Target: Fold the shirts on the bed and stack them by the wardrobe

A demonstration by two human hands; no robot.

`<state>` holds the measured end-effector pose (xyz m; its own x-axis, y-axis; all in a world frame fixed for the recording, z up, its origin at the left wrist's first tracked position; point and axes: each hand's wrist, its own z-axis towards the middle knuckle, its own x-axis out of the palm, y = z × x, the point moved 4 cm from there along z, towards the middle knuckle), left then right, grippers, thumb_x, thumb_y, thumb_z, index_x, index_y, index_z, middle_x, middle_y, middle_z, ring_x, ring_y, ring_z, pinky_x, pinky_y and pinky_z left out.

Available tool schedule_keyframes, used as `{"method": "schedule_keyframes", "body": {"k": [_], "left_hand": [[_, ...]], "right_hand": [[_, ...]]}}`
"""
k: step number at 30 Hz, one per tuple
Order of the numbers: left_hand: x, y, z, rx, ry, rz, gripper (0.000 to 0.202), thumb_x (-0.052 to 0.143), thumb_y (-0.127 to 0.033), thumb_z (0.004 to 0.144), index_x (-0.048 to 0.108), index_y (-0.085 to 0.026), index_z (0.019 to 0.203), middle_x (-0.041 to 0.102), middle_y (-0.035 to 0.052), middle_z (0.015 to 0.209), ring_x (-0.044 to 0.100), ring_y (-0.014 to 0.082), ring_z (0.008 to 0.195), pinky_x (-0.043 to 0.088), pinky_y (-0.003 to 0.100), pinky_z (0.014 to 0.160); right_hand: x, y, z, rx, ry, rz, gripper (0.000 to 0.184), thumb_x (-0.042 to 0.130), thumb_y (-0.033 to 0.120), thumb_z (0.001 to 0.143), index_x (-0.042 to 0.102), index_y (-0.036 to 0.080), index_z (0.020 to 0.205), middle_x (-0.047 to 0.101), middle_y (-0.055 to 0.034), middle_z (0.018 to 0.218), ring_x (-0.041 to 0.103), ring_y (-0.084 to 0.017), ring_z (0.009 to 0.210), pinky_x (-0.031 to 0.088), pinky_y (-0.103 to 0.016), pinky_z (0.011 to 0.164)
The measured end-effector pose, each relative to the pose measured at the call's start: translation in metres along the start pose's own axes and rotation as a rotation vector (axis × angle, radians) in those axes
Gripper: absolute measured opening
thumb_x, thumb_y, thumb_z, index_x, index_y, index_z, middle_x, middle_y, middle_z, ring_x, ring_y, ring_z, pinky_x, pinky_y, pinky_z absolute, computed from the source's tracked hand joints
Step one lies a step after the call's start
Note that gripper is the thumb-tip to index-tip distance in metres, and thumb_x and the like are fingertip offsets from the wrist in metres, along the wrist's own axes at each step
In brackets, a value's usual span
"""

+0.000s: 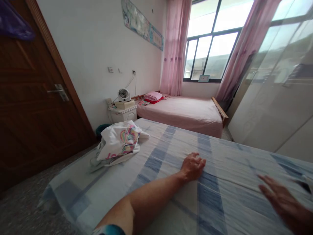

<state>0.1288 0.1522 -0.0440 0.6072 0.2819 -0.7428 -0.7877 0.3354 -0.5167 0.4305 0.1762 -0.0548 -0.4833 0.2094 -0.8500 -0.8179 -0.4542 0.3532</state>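
Observation:
A bed sheet [156,160] with blue and white blocks covers the near bed. My left hand [194,166] rests on the middle of it, fingers partly bent and a little apart, touching the cloth. Nothing shows in its grip. To the right, my right hand [285,202] is over the sheet with its fingers stretched out; it is smeared by motion, and I cannot tell whether it touches the cloth. Fine creases run across the sheet between the two hands. Left of my left arm lies a crumpled white garment [117,143] with a colourful print.
Beyond stands a second bed [186,111] with a pink cover and folded bedding [153,96]. A small fan [124,94] sits on a box on the white nightstand [124,114]. A wooden door [36,98] is at left, a glossy wardrobe [274,107] at right.

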Motion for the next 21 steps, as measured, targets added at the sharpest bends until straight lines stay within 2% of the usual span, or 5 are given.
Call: {"method": "schedule_keyframes", "body": {"k": [4,10,17,19,21], "left_hand": [[-0.001,-0.004,-0.002,0.004,0.006,-0.006,0.036,0.036,-0.028,0.093,0.069,-0.018,0.081,0.068,0.0115,0.104,0.05,0.0198,0.12,0.042,0.036,0.101],[-0.042,-0.003,-0.009,-0.031,-0.021,0.014,0.022,0.05,-0.028,0.086,0.071,-0.019,0.089,0.068,0.0058,0.105,0.059,0.0157,0.106,0.047,0.025,0.094],[-0.218,0.071,-0.061,-0.261,-0.373,0.284,0.037,0.042,-0.017,0.085,0.059,-0.009,0.117,0.042,0.0179,0.138,0.034,0.0297,0.13,0.023,0.046,0.111],[-0.27,0.093,-0.089,-0.417,-0.593,0.579,0.036,0.045,-0.023,0.085,0.058,-0.013,0.117,0.041,0.0163,0.139,0.034,0.0319,0.13,0.025,0.046,0.108],[-0.302,0.112,-0.112,-0.547,-0.622,0.76,0.038,0.045,-0.029,0.085,0.056,-0.012,0.118,0.045,0.0194,0.134,0.038,0.0346,0.125,0.031,0.049,0.102]], "right_hand": [[0.059,0.057,-0.02,-0.032,0.101,-0.218,0.065,0.025,0.054,0.081,0.047,0.03,0.137,0.047,-0.0085,0.141,0.037,-0.03,0.133,0.034,-0.052,0.106],[0.06,0.078,-0.027,-0.106,0.098,-0.459,0.065,0.022,0.05,0.081,0.057,0.022,0.128,0.047,-0.0086,0.141,0.04,-0.031,0.131,0.036,-0.049,0.102],[0.062,0.076,-0.025,-0.066,0.101,-0.49,0.065,0.018,0.049,0.086,0.053,0.021,0.133,0.044,-0.007,0.143,0.037,-0.028,0.133,0.033,-0.047,0.104],[0.062,0.079,-0.026,-0.072,0.092,-0.479,0.063,0.021,0.048,0.086,0.052,0.021,0.134,0.044,-0.0078,0.143,0.037,-0.029,0.133,0.033,-0.048,0.103],[0.06,0.083,-0.027,-0.08,0.088,-0.463,0.061,0.023,0.046,0.087,0.053,0.021,0.133,0.044,-0.0085,0.143,0.038,-0.03,0.132,0.033,-0.048,0.103]]}}
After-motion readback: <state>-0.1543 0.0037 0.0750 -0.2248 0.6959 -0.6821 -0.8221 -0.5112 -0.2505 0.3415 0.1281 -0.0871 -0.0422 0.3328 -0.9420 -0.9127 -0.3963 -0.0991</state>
